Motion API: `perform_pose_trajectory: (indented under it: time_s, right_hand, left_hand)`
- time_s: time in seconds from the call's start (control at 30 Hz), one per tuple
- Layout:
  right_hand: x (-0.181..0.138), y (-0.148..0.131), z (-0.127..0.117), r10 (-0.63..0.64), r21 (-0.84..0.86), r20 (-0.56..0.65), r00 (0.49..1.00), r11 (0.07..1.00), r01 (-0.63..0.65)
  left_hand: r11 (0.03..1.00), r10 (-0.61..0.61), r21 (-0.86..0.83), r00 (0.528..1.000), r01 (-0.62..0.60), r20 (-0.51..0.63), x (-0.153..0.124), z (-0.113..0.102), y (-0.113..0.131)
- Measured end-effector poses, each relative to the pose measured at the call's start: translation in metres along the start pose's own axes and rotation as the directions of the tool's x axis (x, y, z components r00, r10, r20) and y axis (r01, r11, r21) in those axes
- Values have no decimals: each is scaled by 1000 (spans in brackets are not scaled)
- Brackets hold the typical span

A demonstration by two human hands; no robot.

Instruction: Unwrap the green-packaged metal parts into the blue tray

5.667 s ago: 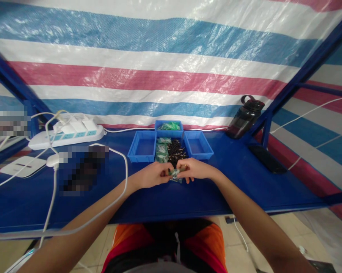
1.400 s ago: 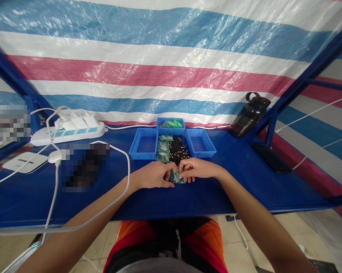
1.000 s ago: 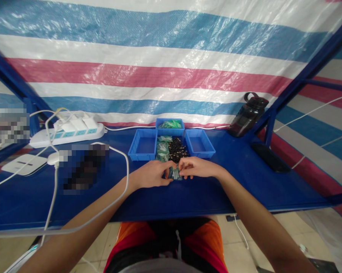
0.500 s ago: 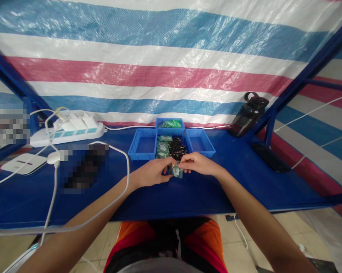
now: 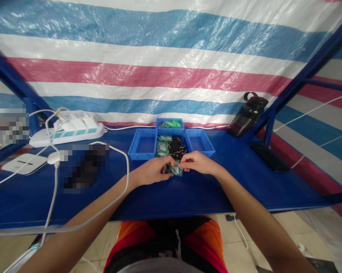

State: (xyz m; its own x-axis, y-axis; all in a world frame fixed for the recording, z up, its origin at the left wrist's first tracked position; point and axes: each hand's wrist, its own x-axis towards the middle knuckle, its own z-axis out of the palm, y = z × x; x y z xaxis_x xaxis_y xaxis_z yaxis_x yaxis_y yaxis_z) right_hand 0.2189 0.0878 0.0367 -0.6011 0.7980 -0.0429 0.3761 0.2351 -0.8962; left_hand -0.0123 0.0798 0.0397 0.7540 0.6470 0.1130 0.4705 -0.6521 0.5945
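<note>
My left hand point(image 5: 151, 171) and my right hand point(image 5: 196, 163) meet above the blue table point(image 5: 188, 193), both pinching a small clear bag with green print point(image 5: 176, 170). The bag hangs between my fingertips, just in front of the middle blue tray point(image 5: 171, 148), which holds green-printed bags on its left and small dark parts on its right. Both hands have their fingers closed on the bag's top edge.
Blue trays stand left point(image 5: 143, 145) and right point(image 5: 198, 143) of the middle one, and another with green bags point(image 5: 170, 124) stands behind. A dark water bottle point(image 5: 246, 114) is at the back right, a black phone point(image 5: 268, 157) lies right. White power strip point(image 5: 65, 133) and cables lie left.
The bag lay pressed on the table under both hands a second ago. Both hands have since lifted it slightly and moved it toward the middle tray.
</note>
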Motion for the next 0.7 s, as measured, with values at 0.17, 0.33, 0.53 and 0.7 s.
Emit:
perform_pose_trajectory:
  time_s: [0.17,0.33,0.53,0.7]
  right_hand:
    - [1,1,1,22,27,10,1000,999,-22]
    - [0,0,2,18,27,15,1000,999,-18]
    - [1,4,-1,20,-3,-3,1000,1000,-20]
    - [1,4,-2,-14,17,-32,999,1000,15]
  left_hand:
    - [1000,-4,22,1000,5,-27,0,2,-2]
    - [997,11,77,999,-7,-48,2,5,-4]
    - [995,-24,93,994,33,-102,2,2,-9]
    - [998,-19,60,990,28,-138,1,-3,-6]
